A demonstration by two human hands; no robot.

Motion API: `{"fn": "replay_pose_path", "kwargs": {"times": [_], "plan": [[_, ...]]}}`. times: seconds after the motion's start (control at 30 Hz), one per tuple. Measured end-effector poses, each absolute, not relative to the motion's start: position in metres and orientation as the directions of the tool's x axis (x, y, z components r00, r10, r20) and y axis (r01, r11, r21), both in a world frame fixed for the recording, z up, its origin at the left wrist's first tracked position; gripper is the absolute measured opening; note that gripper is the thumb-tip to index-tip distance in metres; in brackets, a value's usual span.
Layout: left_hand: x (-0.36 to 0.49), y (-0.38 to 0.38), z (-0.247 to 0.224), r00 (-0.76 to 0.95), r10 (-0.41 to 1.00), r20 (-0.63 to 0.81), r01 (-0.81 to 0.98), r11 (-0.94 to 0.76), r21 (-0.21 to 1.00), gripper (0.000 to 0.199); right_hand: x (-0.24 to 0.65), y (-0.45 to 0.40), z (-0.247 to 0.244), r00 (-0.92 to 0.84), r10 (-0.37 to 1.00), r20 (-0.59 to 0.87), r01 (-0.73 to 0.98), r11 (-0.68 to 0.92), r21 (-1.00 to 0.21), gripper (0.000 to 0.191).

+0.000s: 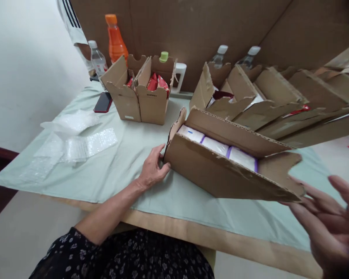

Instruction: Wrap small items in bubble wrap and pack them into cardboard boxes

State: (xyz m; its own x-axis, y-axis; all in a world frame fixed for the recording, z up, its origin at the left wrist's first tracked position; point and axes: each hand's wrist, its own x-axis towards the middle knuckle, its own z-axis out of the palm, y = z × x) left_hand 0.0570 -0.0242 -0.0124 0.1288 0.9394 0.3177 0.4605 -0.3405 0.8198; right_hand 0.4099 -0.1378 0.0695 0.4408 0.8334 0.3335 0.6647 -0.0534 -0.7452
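Observation:
A long, narrow cardboard box (221,166) with an open top stands slanted over the front of the table. White packets with purple edges (216,145) lie in a row inside it. My left hand (153,167) is at the box's left end, thumb by the front corner and fingers round the end; the contact is partly hidden. At the opposite end, my right hand (331,217) has its fingers stretched against the lower corner, with the thumb spread away and the palm turned up. Part of that hand is dark and cut off by the frame's edge.
A green cloth (128,155) covers the table. Bubble wrap (75,143) and a phone (102,102) lie at left. Two cardboard boxes (139,102) with red packets stand behind; several more (250,97) line the right. Bottles, including an orange one (116,42), stand along the back.

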Motion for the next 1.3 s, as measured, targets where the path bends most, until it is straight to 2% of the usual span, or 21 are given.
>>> {"fn": "replay_pose_path", "kwargs": {"times": [0.07,0.1,0.2,0.3,0.43,0.5,0.57,0.7,0.83,0.93,1.0,1.17,1.23,1.3], "plan": [[0.060,-0.029,-0.010,0.169,0.923,0.345,0.466,-0.383,0.798,0.057,0.414,-0.144,0.049,0.389,0.898,0.204,0.536,-0.040,-0.844,0.087],[0.060,-0.031,-0.010,0.169,0.921,0.351,0.477,-0.388,0.789,0.052,0.412,-0.144,0.040,0.332,0.931,0.150,0.520,-0.047,-0.853,0.084],[0.060,-0.032,-0.012,0.124,0.934,0.336,0.512,-0.350,0.784,0.039,0.394,-0.130,0.020,0.194,0.980,0.053,0.653,-0.088,-0.752,0.055],[0.061,-0.029,-0.017,0.075,0.952,0.298,0.456,-0.298,0.838,0.042,0.378,-0.100,0.014,0.204,0.977,0.070,0.702,-0.096,-0.705,0.049],[0.063,-0.024,-0.020,0.115,0.957,0.267,0.300,-0.289,0.909,0.079,0.366,-0.061,0.010,0.330,0.931,0.154,0.639,-0.100,-0.763,0.051],[0.061,-0.022,-0.019,0.192,0.945,0.265,0.293,-0.313,0.903,0.092,0.361,-0.047,0.004,0.372,0.905,0.206,0.616,-0.074,-0.784,0.048],[0.059,-0.022,-0.016,0.264,0.934,0.241,0.339,-0.324,0.884,0.091,0.359,-0.039,-0.003,0.422,0.876,0.233,0.607,-0.082,-0.790,0.045],[0.057,-0.024,-0.010,0.244,0.947,0.209,0.478,-0.306,0.823,0.061,0.362,-0.036,-0.012,0.516,0.827,0.222,0.585,-0.151,-0.797,0.042],[0.043,-0.030,0.000,0.129,0.951,0.281,0.626,-0.298,0.720,0.038,0.365,-0.038,-0.011,0.504,0.830,0.237,0.622,-0.158,-0.767,0.033],[0.007,-0.042,0.006,0.048,0.918,0.393,0.770,-0.285,0.571,0.034,0.367,-0.037,-0.011,0.428,0.871,0.241,0.684,-0.138,-0.716,0.028],[-0.032,-0.055,0.008,-0.040,0.899,0.437,0.871,-0.183,0.456,0.032,0.369,-0.036,-0.013,0.400,0.886,0.234,0.707,-0.136,-0.694,0.026],[-0.127,-0.085,0.009,-0.287,0.855,0.431,0.949,0.190,0.253,0.032,0.372,-0.033,-0.016,0.411,0.891,0.193,0.706,-0.177,-0.686,0.024],[-0.144,-0.082,0.010,-0.286,0.864,0.414,0.955,0.224,0.192,0.034,0.372,-0.032,-0.016,0.411,0.894,0.179,0.707,-0.189,-0.682,0.025],[-0.148,-0.068,0.011,-0.229,0.904,0.362,0.972,0.188,0.144,0.036,0.371,-0.031,-0.015,0.414,0.895,0.168,0.707,-0.200,-0.678,0.026]]}}
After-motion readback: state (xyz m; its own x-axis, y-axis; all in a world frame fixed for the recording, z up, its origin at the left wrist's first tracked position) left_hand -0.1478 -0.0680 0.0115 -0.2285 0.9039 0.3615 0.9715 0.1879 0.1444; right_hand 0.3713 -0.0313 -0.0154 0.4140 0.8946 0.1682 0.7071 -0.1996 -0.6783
